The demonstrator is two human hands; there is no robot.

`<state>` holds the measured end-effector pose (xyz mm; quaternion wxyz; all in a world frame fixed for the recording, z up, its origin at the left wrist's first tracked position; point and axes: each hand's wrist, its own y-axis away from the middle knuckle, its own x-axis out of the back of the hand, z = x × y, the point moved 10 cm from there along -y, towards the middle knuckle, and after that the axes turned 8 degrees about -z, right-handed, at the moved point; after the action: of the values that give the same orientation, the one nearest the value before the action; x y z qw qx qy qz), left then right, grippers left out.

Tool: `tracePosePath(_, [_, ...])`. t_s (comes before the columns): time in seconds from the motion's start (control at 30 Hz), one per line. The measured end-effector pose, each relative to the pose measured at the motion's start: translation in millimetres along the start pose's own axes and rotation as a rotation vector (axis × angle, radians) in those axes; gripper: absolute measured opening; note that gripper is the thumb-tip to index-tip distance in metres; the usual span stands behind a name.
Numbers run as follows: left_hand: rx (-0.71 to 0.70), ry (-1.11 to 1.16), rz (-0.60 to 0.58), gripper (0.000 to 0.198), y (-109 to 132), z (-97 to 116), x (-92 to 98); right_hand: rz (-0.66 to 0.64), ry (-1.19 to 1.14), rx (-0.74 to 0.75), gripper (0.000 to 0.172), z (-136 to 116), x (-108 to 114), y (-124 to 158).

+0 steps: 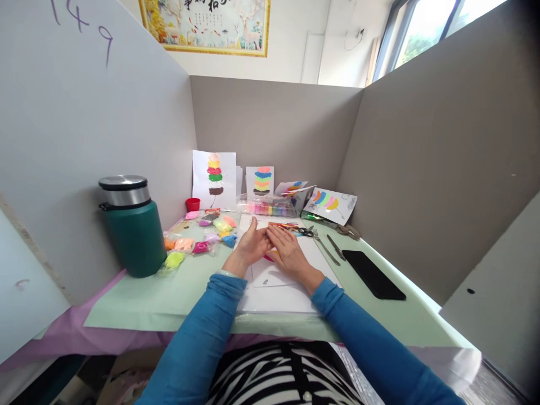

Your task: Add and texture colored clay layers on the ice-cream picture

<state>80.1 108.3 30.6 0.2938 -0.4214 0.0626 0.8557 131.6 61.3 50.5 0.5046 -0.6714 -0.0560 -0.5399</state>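
Note:
My left hand (pixel 252 245) is turned palm up over the white paper (pixel 274 301), its thumb pointing up. Across its fingers lies my right hand (pixel 289 252), palm down, with the fingertips of both hands overlapping. Whatever may be between the two hands is hidden. A small patch of pink and yellow on the paper shows just under my right hand. Beyond the hands are several coloured pencils (pixel 286 225) and black-handled scissors (pixel 305 232).
Bags of coloured clay (pixel 184 244) and a green flask (pixel 137 236) stand left. A fork (pixel 325 247), a knife (pixel 334 246) and a black phone-like slab (pixel 373 274) lie right. Pictures (pixel 214 180), a red cup (pixel 193 205) and a clay tray (pixel 270 208) are behind.

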Motion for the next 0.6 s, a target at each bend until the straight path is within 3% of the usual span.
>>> tracePosePath(0.1, [-0.076, -0.012, 0.032, 0.068, 0.5, 10.0, 7.3, 0.024, 0.016, -0.030, 0.055, 4.1, 1.9, 3.7])
tracePosePath(0.3, [-0.053, -0.048, 0.089, 0.063, 4.6, 9.3, 11.6, -0.009, -0.021, 0.174, 0.057, -30.3, 4.2, -1.0])
tracePosePath(0.5, [-0.031, -0.018, 0.050, 0.068, 1.9, 4.3, 7.1, 0.056, 0.066, -0.054, 0.051, 4.1, 6.3, 3.5])
tracePosePath(0.6, [-0.063, -0.001, 0.078, 0.069, 2.4, 8.2, 11.1, 0.050, 0.080, -0.074, 0.052, 9.1, 4.5, 6.2])
